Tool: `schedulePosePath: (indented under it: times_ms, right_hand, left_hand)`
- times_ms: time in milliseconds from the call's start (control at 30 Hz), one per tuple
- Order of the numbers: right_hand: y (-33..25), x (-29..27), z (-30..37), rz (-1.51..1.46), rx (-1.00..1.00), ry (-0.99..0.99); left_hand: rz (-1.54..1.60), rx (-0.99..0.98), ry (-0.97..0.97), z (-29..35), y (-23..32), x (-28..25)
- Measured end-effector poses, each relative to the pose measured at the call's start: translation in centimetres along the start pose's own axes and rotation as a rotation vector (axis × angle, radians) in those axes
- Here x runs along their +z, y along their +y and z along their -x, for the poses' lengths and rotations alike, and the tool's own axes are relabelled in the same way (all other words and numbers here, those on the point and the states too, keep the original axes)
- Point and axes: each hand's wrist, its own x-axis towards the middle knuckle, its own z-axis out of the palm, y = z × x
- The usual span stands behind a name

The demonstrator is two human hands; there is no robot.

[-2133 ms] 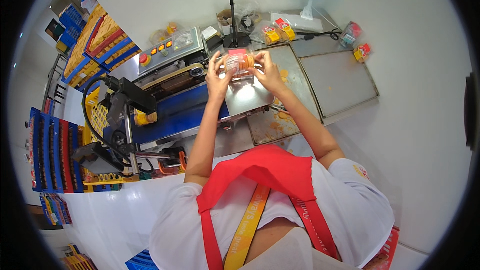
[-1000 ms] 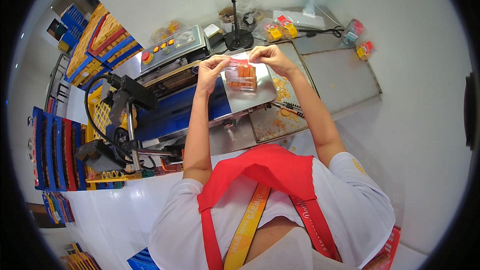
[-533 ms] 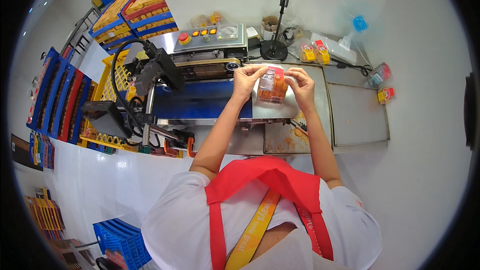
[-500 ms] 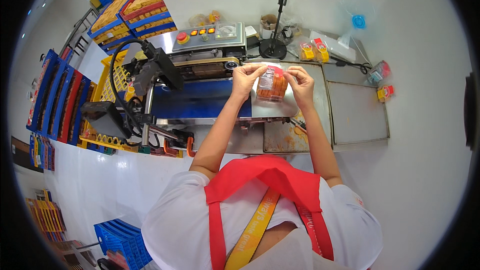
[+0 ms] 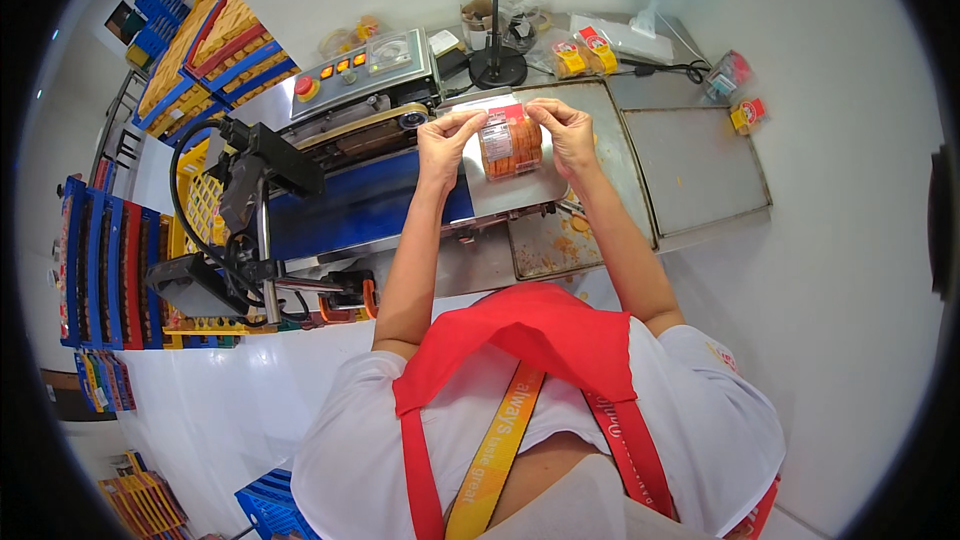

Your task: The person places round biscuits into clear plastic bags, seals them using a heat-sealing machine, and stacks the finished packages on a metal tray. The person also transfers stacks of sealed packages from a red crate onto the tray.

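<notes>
The contents of the clear snack bag can only be made out as orange-brown pieces behind a red label, and its upper edge is partly covered by the fingers pinching it. The bag is held up between the two hands above the steel plate at the end of the sealing machine: its left top corner is pinched shut by the left hand and its right top corner by the right hand, so both grips are closed on the bag. The underside of the bag and the point where it might meet the plate are hidden, so it cannot be told whether it touches. The blue conveyor belt is partly crossed by the left forearm. A black printer head on a cabled arm stands in front of the machine's left part and blocks some of it. Behind the hands a black stand base is seen, its pole cut off by the upper edge. Two filled packets lie just behind the steel trays, and crumbs are scattered on the near tray. Stacked blue and yellow crates are bent along the left rim and hard to read. The lower view is filled by the person's red apron.
</notes>
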Motion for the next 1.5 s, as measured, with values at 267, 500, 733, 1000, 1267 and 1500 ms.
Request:
schedulePosePath:
  times_ms: [267,500,733,1000,1267,1500]
  right_hand:
    - [-2.0,0.7,3.2,-0.07,0.007,0.049]
    - [2.3,-0.3,-3.2,0.204,0.138,0.08]
    - [6.5,-0.5,-8.8,0.824,0.169,0.107]
    - [4.4,1.7,-8.5,1.457,-0.184,-0.256]
    - [1.4,5.4,-5.2,1.65,-0.19,-0.599]
    - [4.6,6.8,-3.6,1.63,-0.333,-0.478]
  left_hand:
    - [-0.037,0.055,-0.079,2.2,3.6,0.9]
    - [-0.68,-0.012,-0.055,-3.4,2.1,-1.0]
    - [-1.421,0.115,0.007,-8.3,-1.6,-0.9]
    - [-1.433,0.114,-0.035,-7.8,-1.1,-1.3]
    - [-1.415,0.142,-0.085,-7.8,-1.9,-2.5]
    - [-1.026,0.189,-0.086,-0.3,0.6,-5.6]
